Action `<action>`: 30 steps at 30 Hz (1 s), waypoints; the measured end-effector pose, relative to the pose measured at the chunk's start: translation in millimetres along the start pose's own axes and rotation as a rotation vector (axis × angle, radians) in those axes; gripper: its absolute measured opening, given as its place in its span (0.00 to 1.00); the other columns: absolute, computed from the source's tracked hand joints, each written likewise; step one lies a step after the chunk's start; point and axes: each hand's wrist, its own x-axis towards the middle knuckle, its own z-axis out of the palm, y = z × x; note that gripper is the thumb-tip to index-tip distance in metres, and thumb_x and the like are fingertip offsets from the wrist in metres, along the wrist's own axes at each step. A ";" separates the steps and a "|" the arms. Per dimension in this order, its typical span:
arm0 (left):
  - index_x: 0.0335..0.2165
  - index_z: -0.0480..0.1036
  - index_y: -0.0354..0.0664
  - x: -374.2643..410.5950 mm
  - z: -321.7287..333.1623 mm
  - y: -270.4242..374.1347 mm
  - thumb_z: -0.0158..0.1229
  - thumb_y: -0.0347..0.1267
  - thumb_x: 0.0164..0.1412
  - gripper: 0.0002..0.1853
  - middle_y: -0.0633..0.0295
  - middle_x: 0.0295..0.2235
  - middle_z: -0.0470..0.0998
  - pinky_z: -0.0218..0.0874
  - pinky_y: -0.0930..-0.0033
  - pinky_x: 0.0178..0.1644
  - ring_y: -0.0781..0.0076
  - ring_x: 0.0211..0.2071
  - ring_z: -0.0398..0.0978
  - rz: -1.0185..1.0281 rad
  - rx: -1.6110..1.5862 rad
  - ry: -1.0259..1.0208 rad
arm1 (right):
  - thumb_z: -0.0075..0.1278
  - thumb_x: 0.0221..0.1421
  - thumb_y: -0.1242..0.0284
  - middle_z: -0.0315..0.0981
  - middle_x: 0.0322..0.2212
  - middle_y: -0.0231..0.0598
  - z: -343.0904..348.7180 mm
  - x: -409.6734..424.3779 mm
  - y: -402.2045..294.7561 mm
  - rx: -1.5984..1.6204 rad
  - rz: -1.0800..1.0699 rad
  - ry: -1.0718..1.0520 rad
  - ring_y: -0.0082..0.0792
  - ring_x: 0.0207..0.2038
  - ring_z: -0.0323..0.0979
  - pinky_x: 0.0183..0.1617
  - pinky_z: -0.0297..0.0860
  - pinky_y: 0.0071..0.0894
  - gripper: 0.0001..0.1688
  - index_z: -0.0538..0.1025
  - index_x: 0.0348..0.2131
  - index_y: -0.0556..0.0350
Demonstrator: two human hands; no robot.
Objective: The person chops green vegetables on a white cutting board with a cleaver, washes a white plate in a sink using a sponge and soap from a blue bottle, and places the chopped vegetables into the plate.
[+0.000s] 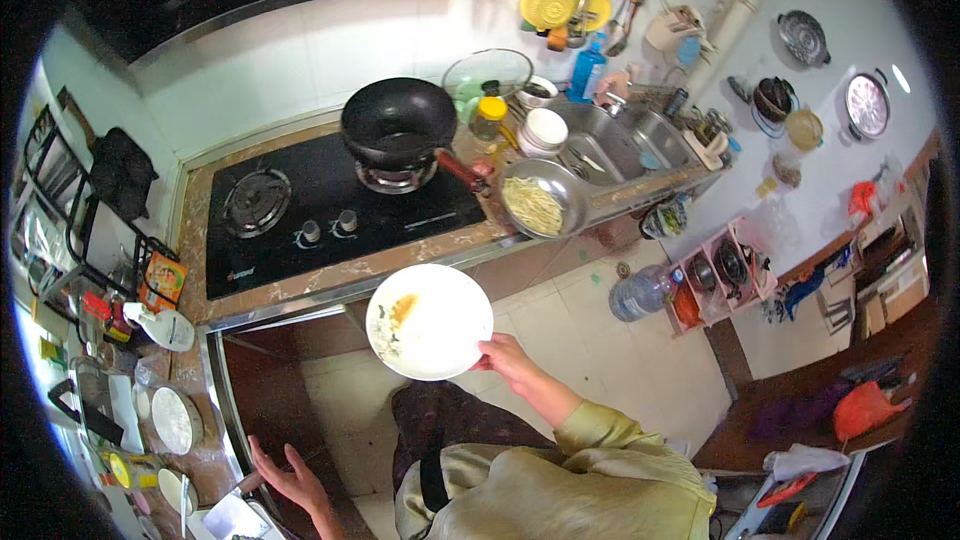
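My right hand [504, 357] grips the rim of a white plate [442, 326], which has a brown sauce smear and a floral pattern. The plate is held over the floor in front of the counter edge. My left hand [292, 474] has its fingers apart and holds nothing; it is near the left counter, beside a cleaver [238, 516]. A black wok [399, 120] with a wooden handle rests on the right burner of the gas hob [330, 240]. Right of it, a steel bowl [574, 202] holds pale shredded food [531, 204].
A double sink [600, 139] lies beyond stacked white bowls [545, 129] and a yellow-lidded jar [489, 118]. A black rack [82, 225] and a white pump bottle [171, 328] stand at the left. On the floor are a large water bottle [637, 295] and a pink rack [739, 270].
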 end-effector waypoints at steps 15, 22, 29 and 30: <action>0.52 0.65 0.33 -82.9 222.1 299.5 0.47 0.37 0.66 0.22 0.55 0.42 0.75 0.63 0.68 0.46 0.69 0.39 0.72 -0.113 -0.611 -1.013 | 0.44 0.58 0.71 0.73 0.30 0.32 -287.5 -67.9 -17.5 0.218 -0.213 0.283 0.21 0.29 0.66 0.36 0.64 0.24 0.13 0.73 0.40 0.62; 0.54 0.63 0.33 -143.1 308.4 442.5 0.36 0.50 0.68 0.32 0.54 0.44 0.73 0.60 0.66 0.49 0.69 0.41 0.70 -0.123 -0.760 -1.464 | 0.44 0.58 0.71 0.74 0.31 0.31 -418.6 -70.7 -42.7 0.184 -0.180 0.399 0.20 0.29 0.67 0.36 0.64 0.22 0.14 0.72 0.41 0.63; 0.59 0.56 0.38 -168.1 375.7 522.1 0.47 0.47 0.65 0.32 0.61 0.51 0.69 0.55 0.64 0.56 0.69 0.51 0.66 -0.406 -1.150 -1.774 | 0.47 0.58 0.70 0.76 0.32 0.36 -480.3 -22.8 -58.3 0.376 -0.164 0.348 0.25 0.29 0.71 0.35 0.66 0.26 0.15 0.72 0.41 0.63; 0.59 0.56 0.38 -169.5 388.6 531.6 0.50 0.45 0.64 0.32 0.61 0.52 0.68 0.55 0.64 0.57 0.69 0.51 0.65 -0.416 -1.126 -1.787 | 0.47 0.58 0.70 0.76 0.32 0.36 -485.1 -15.3 -64.1 0.385 -0.169 0.355 0.25 0.29 0.71 0.35 0.66 0.26 0.15 0.72 0.41 0.63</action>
